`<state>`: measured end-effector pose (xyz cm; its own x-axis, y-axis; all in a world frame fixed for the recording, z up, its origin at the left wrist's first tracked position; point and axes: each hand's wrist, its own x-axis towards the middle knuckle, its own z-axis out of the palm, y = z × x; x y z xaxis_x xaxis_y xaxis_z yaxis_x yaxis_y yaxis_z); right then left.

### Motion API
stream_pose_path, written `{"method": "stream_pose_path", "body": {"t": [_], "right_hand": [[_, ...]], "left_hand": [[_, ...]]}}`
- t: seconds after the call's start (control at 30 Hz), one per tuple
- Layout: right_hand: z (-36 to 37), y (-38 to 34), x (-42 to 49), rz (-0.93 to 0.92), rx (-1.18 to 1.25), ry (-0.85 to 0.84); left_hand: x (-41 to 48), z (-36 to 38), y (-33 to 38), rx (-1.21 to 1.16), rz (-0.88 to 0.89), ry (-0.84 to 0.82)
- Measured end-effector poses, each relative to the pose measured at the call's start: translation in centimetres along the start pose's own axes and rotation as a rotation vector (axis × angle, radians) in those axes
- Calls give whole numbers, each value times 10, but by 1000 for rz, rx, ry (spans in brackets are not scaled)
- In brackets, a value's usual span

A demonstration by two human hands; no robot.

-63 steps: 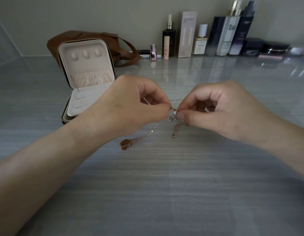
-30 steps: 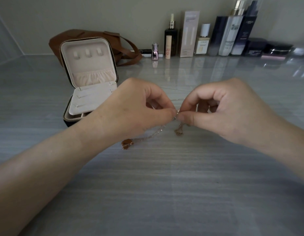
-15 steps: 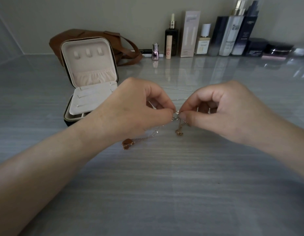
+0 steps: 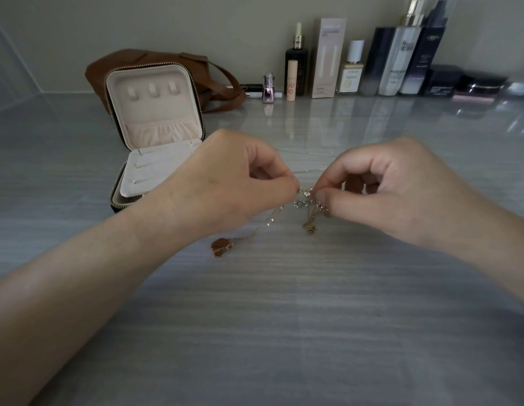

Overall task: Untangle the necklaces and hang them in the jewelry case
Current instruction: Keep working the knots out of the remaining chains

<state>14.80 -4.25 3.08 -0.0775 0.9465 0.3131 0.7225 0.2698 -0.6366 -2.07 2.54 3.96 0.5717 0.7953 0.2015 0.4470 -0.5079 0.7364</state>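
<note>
Both hands meet above the middle of the desk [image 4: 284, 317], fingertips almost touching. The left hand [image 4: 225, 183] has its fingers curled in, with thumb and forefinger pinching the necklaces [image 4: 309, 203] at their knot. The right hand [image 4: 395, 191], curled the same way, pinches the same knot from the other side, so the tangle is held between them just above the desk. From the knot one thin chain slopes down towards the left to a brown pendant [image 4: 221, 244], which lies flat on the desk below the left wrist. A gold strand drops straight down to a small pendant [image 4: 310, 229]; whether it touches the desk cannot be told. A fine silver chain [image 4: 307, 153] lies on the desk just behind the hands. The case [image 4: 155, 112] stands open towards the back left corner, its lid upright and showing three tabs above a gathered pocket; the left hand hides part of its base. A brown bag [image 4: 131, 60] sits behind it against the wall, and bottles [image 4: 395, 60] line the back edge towards the right
</note>
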Motion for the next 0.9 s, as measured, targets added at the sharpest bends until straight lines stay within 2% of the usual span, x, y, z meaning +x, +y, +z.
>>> {"method": "stream_pose_path", "body": {"t": [0.17, 0.43, 0.9], "right_hand": [[1, 2, 1, 36, 65, 23], [-1, 1, 2, 121, 337, -3], [1, 10, 3, 165, 315, 34]], "left_hand": [[1, -1, -1, 19, -29, 14], [2, 1, -1, -59, -35, -2], [3, -1, -2, -89, -40, -25]]}}
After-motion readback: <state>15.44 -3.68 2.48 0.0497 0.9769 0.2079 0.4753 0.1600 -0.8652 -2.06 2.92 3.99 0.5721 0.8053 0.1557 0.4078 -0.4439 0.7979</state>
